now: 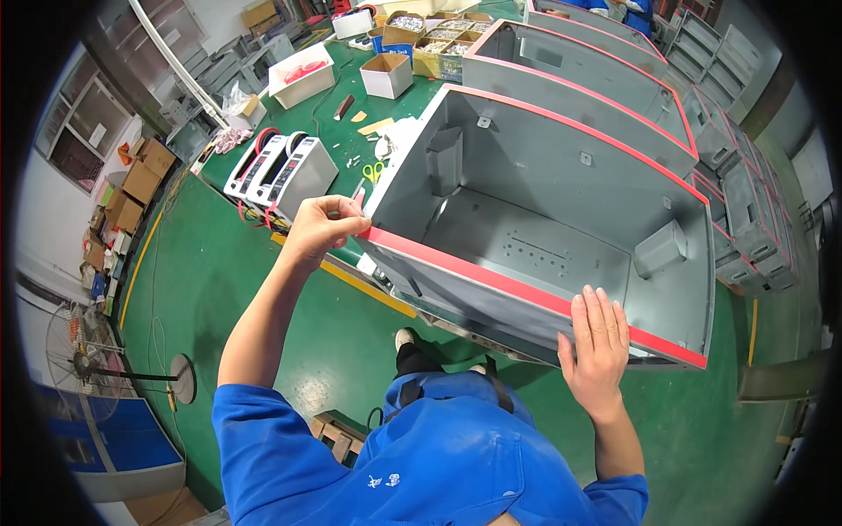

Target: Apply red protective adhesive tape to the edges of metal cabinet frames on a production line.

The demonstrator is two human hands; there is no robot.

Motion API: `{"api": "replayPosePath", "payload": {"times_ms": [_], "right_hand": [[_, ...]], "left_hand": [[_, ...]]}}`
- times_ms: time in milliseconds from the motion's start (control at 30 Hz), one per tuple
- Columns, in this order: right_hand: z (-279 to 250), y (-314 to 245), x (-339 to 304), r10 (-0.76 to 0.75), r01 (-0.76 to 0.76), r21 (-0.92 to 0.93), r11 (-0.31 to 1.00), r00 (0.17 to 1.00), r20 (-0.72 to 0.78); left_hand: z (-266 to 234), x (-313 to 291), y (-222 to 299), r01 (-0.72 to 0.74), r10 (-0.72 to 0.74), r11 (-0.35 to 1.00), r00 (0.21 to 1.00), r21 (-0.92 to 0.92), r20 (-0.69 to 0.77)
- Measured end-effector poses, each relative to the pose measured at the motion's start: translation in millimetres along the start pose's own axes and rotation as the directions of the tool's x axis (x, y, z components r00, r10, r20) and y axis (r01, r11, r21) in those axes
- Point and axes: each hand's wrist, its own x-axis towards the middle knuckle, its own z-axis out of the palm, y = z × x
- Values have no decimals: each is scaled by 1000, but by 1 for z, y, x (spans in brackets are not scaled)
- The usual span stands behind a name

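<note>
Head view: the left hand [317,230] pinches the red strip [491,276] at the near left corner of a grey box [544,219] on the green table [342,123]. Farther right, the right hand [596,346] lies open and flat on the strip, holding nothing. Two tape dispensers [279,175] stand left.

Grey metal box [561,202], red strip [491,276]

The open grey metal box [544,219] lies on its side at my green bench's near edge, a red strip [491,276] lining its front rim.
</note>
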Motion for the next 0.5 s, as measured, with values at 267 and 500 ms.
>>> {"api": "replayPosePath", "payload": {"times_ms": [267, 500], "right_hand": [[-2, -10, 5, 14, -14, -1, 1000, 1000, 6], [11, -35, 37, -62, 62, 157, 986, 998, -7]], "left_hand": [[1, 0, -1, -18, 18, 1000, 1000, 1, 2], [0, 0, -1, -10, 10, 1000, 1000, -7, 2]]}}
